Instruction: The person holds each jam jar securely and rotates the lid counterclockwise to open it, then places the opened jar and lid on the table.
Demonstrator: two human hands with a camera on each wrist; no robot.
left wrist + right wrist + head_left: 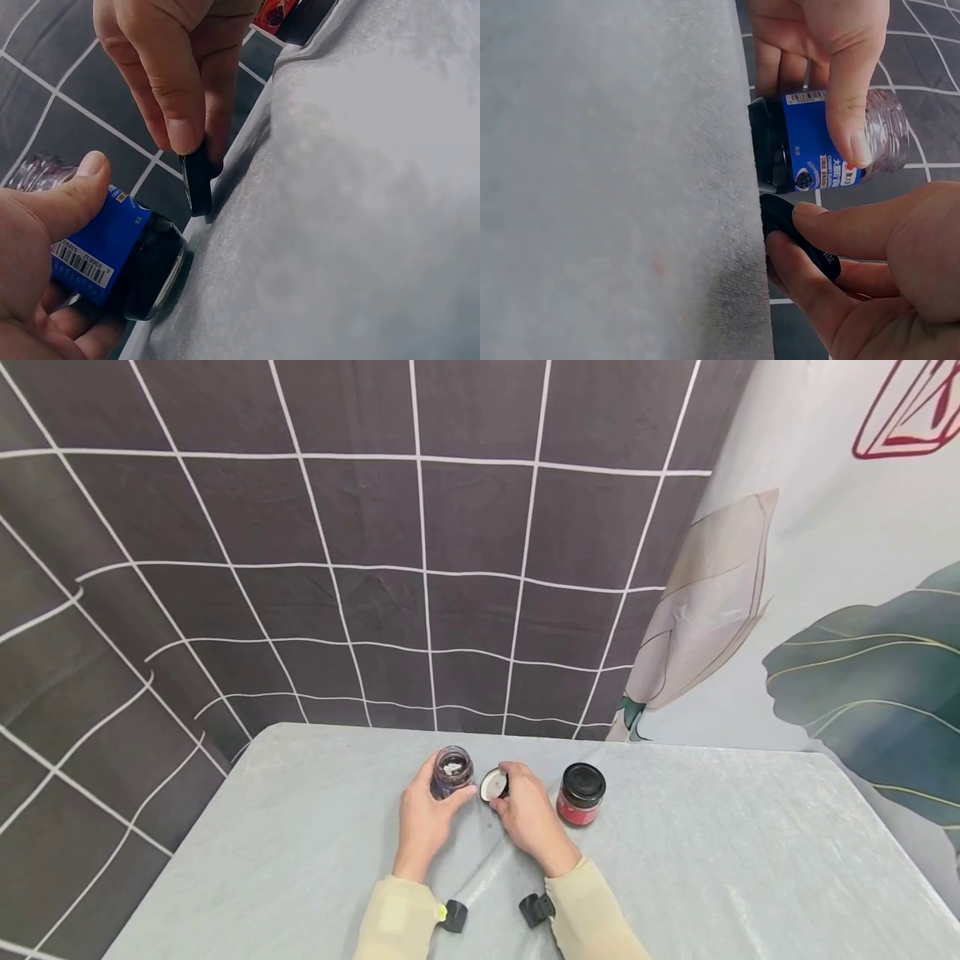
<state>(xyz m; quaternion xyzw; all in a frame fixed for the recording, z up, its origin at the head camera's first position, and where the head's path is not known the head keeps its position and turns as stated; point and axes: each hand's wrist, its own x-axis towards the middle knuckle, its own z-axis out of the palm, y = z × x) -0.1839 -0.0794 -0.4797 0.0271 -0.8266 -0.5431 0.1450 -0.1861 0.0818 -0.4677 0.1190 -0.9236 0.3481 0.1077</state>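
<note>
My left hand grips an uncapped glass jar, its thumb on the near side and fingers round the far side. A blue label wraps the jar, and dark contents with a whitish patch show through the mouth. The jar is upright, its base at the tablecloth. Just right of it, my right hand pinches a round lid between thumb and fingers. The lid is black outside and white inside, tilted on edge with its white side towards the jar. Jar and lid are apart.
A second jar with a black lid and red label stands closed, right of my right hand. Pale grey cloth covers the table. Behind it hangs a dark curtain with white grid lines, beside a white leaf-patterned one.
</note>
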